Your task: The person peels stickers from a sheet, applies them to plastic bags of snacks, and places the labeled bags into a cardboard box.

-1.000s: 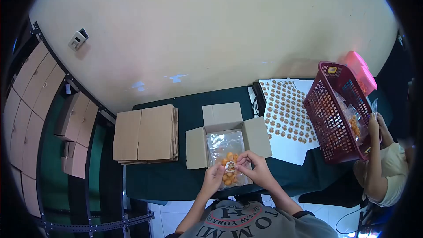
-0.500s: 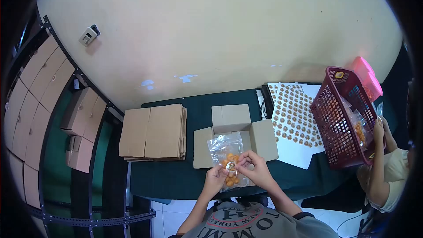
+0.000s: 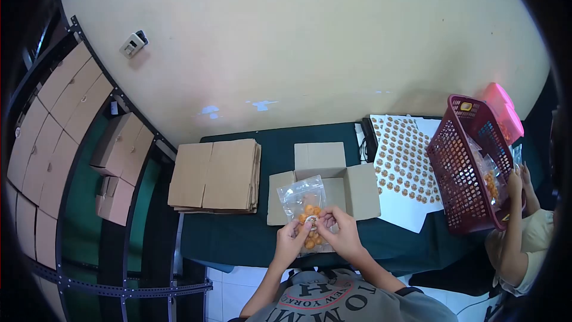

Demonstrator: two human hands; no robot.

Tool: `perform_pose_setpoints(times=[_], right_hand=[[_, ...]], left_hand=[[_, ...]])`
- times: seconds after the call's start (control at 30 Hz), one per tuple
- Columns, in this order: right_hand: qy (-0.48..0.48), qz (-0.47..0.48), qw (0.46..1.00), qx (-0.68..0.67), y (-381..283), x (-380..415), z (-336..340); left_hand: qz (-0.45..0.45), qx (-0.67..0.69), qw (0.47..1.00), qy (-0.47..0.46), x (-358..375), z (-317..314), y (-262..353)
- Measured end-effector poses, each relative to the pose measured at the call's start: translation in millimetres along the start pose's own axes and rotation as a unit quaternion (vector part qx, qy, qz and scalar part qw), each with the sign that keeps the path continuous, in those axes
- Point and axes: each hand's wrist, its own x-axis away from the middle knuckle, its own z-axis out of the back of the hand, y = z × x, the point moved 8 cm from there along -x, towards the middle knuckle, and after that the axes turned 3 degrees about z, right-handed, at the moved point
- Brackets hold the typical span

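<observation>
A clear zip bag (image 3: 302,197) with several round orange pieces inside is held over the near side of an open cardboard box (image 3: 362,191). My left hand (image 3: 289,240) grips the bag's left edge, fingers closed. My right hand (image 3: 341,230) is closed at the bag's right side, with its thumb and fingers at a round sticker (image 3: 311,220) on the bag's front. Both hands' fingertips meet around the sticker. The bag's lower part hangs between the hands, partly hidden by them.
Flat cardboard boxes (image 3: 214,176) are stacked at left. Sticker sheets (image 3: 408,161) lie at right beside a maroon basket (image 3: 465,161) holding bags. A pink container (image 3: 503,110) stands behind it. A co-worker's hands (image 3: 519,182) are near the basket. Shelves with boxes (image 3: 56,167) stand far left.
The view has shifted slightly, moving the surroundings a little to the right. The bag now tilts slightly more to the left, and both thumbs are closer together over the sticker.
</observation>
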Motion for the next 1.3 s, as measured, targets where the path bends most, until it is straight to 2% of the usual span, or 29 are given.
perform_pose_setpoints(times=[0.1, 0.17, 0.2, 0.23, 0.3, 0.37, 0.4, 0.47, 0.6, 0.67, 0.73, 0.83, 0.87, 0.97, 1.03, 1.13, 1.2, 1.27, 1.3], right_hand=[[0.01, 0.01, 1.0, -0.003, -8.3, -0.1, -2.4], [-0.017, 0.023, 0.997, 0.074, -19.5, -1.8, -3.3], [-0.019, 0.024, 0.997, 0.073, -19.2, -0.9, -4.7], [0.003, 0.004, 1.0, 0.028, -14.8, 0.7, -2.0], [0.029, -0.014, 0.999, -0.014, -5.1, 1.9, 0.7], [0.009, -0.075, 0.979, -0.189, 13.8, 7.0, -7.5], [0.012, -0.076, 0.979, -0.186, 17.1, 9.2, -8.4], [-0.025, -0.139, 0.934, -0.328, 26.1, 13.9, -22.2], [-0.058, -0.17, 0.935, -0.305, 36.8, 21.5, -18.1], [-0.05, -0.147, 0.933, -0.326, 36.7, 19.1, -15.5], [-0.021, -0.099, 0.95, -0.295, 34.5, 18.7, -10.4], [-0.021, -0.095, 0.972, -0.213, 44.7, 20.9, -4.6], [-0.023, -0.086, 0.981, -0.174, 44.1, 20.8, -2.8], [-0.023, -0.074, 0.981, -0.176, 29.5, 17.9, 8.6], [-0.043, -0.065, 0.98, -0.181, 35.7, 19.3, 7.1], [-0.052, -0.075, 0.985, -0.147, 33.1, 20.4, 12.8], [-0.066, -0.087, 0.974, -0.197, 42.9, 22.7, 7.6], [-0.047, -0.116, 0.94, -0.319, 42.9, 19.9, 6.2], [-0.016, -0.116, 0.939, -0.323, 37.4, 16.8, 8.7]], left_hand=[[-0.01, 0.004, 1.0, 0.017, 5.8, 4.4, 4.8], [-0.01, 0.02, 0.999, 0.025, 11.4, 8.4, 10.0], [0.023, 0.008, 0.999, 0.02, 13.7, 10.2, 10.4], [0.055, -0.004, 0.998, 0.015, 16.6, 10.2, 8.6], [0.029, 0.028, 0.999, 0.008, 14.6, 8.2, 9.8], [0.005, 0.06, 0.998, -0.001, 12.7, 4.4, 12.7], [0.008, 0.06, 0.998, -0.011, 12.8, 1.7, 13.0], [0.011, 0.062, 0.998, -0.029, 13.2, -5.3, 15.7], [0.027, 0.065, 0.996, -0.063, 13.1, -16.7, 4.1], [0.013, 0.027, 0.997, -0.072, 10.8, -19.2, 3.5], [-0.007, 0.057, 0.997, -0.054, 7.1, -25.1, 7.6], [-0.008, 0.03, 1.0, 0.003, 1.2, -20.8, -1.0], [-0.007, 0.03, 1.0, -0.004, -1.2, -24.4, -2.1], [0.001, 0.028, 1.0, -0.001, -5.8, -27.1, -8.5], [0.001, -0.034, 0.999, -0.005, -8.6, -28.9, -9.9], [0.009, 0.006, 1.0, -0.024, -8.1, -37.6, -6.2], [0.011, 0.008, 1.0, -0.015, -7.7, -38.0, -9.4], [-0.006, 0.062, 0.998, -0.013, -13.2, -37.7, -15.2], [0.064, 0.154, 0.986, -0.018, -10.0, -42.4, -10.9]])
